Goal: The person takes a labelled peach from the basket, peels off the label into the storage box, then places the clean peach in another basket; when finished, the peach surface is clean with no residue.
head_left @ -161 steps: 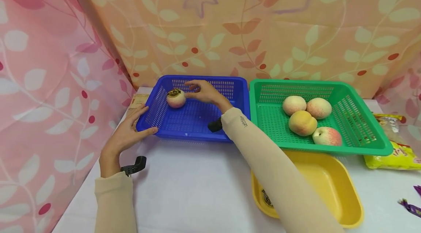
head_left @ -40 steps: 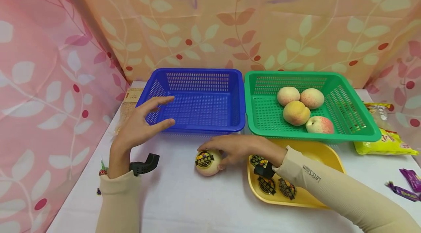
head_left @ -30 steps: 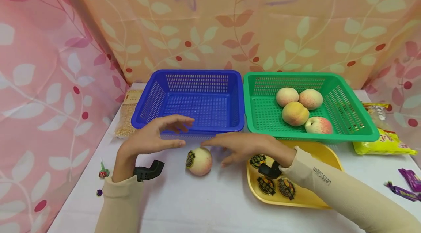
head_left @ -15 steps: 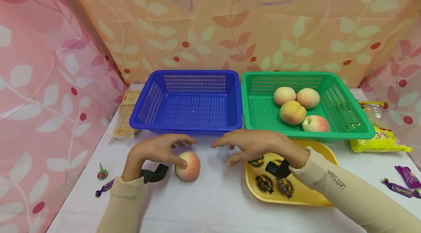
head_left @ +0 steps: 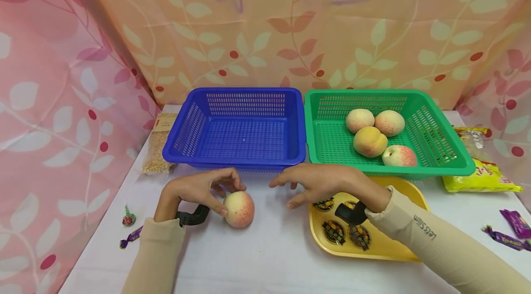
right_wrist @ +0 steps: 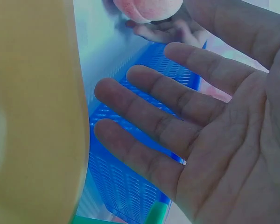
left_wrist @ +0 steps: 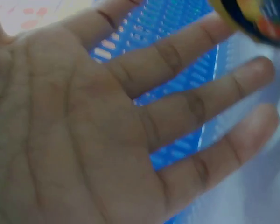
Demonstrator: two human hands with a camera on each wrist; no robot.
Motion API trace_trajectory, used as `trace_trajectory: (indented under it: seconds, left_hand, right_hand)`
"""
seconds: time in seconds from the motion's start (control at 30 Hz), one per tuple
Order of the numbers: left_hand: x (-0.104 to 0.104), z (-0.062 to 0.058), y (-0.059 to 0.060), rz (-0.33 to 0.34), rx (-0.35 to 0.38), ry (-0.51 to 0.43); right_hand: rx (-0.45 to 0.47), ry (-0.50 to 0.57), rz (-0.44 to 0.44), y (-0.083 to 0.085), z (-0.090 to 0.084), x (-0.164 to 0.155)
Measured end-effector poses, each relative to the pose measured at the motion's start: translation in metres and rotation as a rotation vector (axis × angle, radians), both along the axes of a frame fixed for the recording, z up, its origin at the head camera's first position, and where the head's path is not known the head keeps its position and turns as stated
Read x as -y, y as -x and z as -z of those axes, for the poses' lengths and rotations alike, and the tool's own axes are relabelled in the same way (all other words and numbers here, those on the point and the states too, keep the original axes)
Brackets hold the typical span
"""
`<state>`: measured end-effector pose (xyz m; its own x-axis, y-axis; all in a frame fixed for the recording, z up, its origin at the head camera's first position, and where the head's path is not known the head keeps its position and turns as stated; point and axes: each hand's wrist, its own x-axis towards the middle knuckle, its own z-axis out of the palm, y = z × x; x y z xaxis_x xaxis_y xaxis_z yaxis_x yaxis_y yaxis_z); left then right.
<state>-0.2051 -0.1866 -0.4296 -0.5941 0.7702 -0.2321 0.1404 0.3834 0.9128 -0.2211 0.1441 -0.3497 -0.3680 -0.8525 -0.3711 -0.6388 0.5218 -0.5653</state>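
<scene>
My left hand (head_left: pixel 203 191) pinches a pale peach (head_left: pixel 239 209) with a red blush between thumb and index finger, over the white table in front of the blue basket (head_left: pixel 234 161). The left wrist view catches the edge of the peach's round dark sticker (left_wrist: pixel 266 18) near the fingertips; its other fingers (left_wrist: pixel 210 105) extend fairly straight. My right hand (head_left: pixel 317 183) hovers just right of the peach, palm turned inward, its fingers (right_wrist: pixel 149 112) loosely spread and holding nothing. The same peach (right_wrist: pixel 151 7) shows at the top of the right wrist view.
A green basket (head_left: pixel 392 172) with several peaches (head_left: pixel 370 142) stands right of the blue one. Below it, a yellow tray (head_left: pixel 373 255) holds round black stickers (head_left: pixel 333 232). Bags of grain (head_left: pixel 157 146) and snacks (head_left: pixel 481 176) flank the baskets; purple-wrapped candies (head_left: pixel 504 238) lie right.
My right hand has brought the peach from the blue basket to the table front and let it go. My left hand has left the basket's rim and taken the peach, whose sticker now faces away.
</scene>
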Motion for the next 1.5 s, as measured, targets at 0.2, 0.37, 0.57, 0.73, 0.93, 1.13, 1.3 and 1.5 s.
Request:
trace_trajectory:
  seconds: [0.2, 0.37, 0.57, 0.73, 0.93, 1.13, 1.3, 1.5]
  left_hand:
    - [0.005, 0.007, 0.004, 0.045, -0.001, -0.060]
    - [-0.002, 0.009, 0.005, 0.083, -0.057, -0.048]
    - [-0.028, 0.014, 0.007, 0.149, -0.105, -0.081]
    - [-0.047, 0.021, 0.006, 0.138, -0.095, -0.094]
    - [-0.057, 0.026, 0.002, 0.035, -0.080, -0.033]
    - [-0.063, 0.030, 0.002, 0.011, -0.112, -0.008]
    - [-0.065, 0.033, 0.002, 0.012, -0.083, -0.026]
    - [-0.068, 0.035, 0.002, -0.004, -0.066, -0.047]
  right_hand:
    - [0.008, 0.003, 0.003, 0.000, 0.000, 0.000]
    - [0.008, 0.010, -0.001, 0.000, 0.000, -0.002]
    - [-0.008, 0.028, -0.010, 0.001, 0.001, -0.004]
    - [-0.043, 0.066, -0.034, 0.001, 0.000, -0.005]
    - [-0.098, 0.155, -0.053, 0.001, -0.001, -0.004]
    - [-0.119, 0.227, -0.069, 0.000, 0.005, 0.002]
    - [-0.151, 0.272, -0.066, -0.003, 0.017, 0.010]
    - [-0.198, 0.309, -0.043, -0.008, 0.030, 0.022]
